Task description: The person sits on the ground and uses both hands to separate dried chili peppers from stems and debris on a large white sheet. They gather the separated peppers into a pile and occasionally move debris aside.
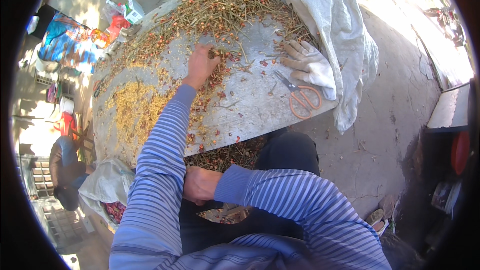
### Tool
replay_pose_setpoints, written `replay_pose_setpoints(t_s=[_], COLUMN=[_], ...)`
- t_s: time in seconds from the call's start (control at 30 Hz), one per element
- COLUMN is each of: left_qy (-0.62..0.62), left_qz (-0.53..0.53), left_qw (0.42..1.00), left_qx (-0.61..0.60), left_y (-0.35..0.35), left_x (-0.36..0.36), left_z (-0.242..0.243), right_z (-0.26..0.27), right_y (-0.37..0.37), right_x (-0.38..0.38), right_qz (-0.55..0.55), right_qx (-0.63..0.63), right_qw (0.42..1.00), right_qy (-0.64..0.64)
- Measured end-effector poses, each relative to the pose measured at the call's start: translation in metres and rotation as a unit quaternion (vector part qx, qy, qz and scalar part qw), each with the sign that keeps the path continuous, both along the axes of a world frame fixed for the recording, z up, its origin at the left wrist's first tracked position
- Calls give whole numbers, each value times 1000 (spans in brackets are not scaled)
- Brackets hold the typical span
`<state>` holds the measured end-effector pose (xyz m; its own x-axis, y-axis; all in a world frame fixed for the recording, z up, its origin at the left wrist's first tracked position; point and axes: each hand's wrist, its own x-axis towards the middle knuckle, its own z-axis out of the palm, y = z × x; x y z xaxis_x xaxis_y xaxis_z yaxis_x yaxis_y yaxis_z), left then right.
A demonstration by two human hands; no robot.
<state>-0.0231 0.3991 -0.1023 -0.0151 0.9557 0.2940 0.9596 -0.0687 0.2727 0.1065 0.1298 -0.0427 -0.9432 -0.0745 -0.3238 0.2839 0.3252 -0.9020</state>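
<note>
My left hand (201,64) reaches over the grey tabletop (262,93), its fingers down at a small heap of red husk bits (219,73) and stalks. Whether they pinch anything is hidden. Left of that forearm spreads a layer of yellow seeds (137,101), which look like chilli seeds. A large pile of dried stalks (225,7) with red fragments covers the far side. My right hand (200,184) is low over my lap, just off the near edge; its fingers are bent and partly hidden behind my left forearm. Scissors with orange handles (304,99) lie at the right corner.
Beside the scissors lies a white work glove (311,65). A pale woven sack (337,37) drapes over the right edge. More stalks (232,155) lie below the near edge. At lower left stands an open sack (107,183) with dark red dried pieces; another person (67,172) is beyond it.
</note>
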Motion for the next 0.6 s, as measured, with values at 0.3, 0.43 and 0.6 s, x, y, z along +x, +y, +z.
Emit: replay_pose_setpoints(t_s=[0.3, 0.43, 0.6], left_qy=[-440, -487, -499], left_qz=[90, 102, 114], left_qw=[884, 860, 851], left_qx=[-129, -118, -117], left_y=[-28, -66, -144], left_x=[-10, -11, -15], left_z=[81, 112, 139], right_z=[-6, 20, 51], right_y=[7, 20, 31], right_x=[14, 23, 27], right_qz=[-32, 37, 95], right_qx=[190, 193, 209], right_qw=[903, 936, 952], right_qy=[384, 293, 205])
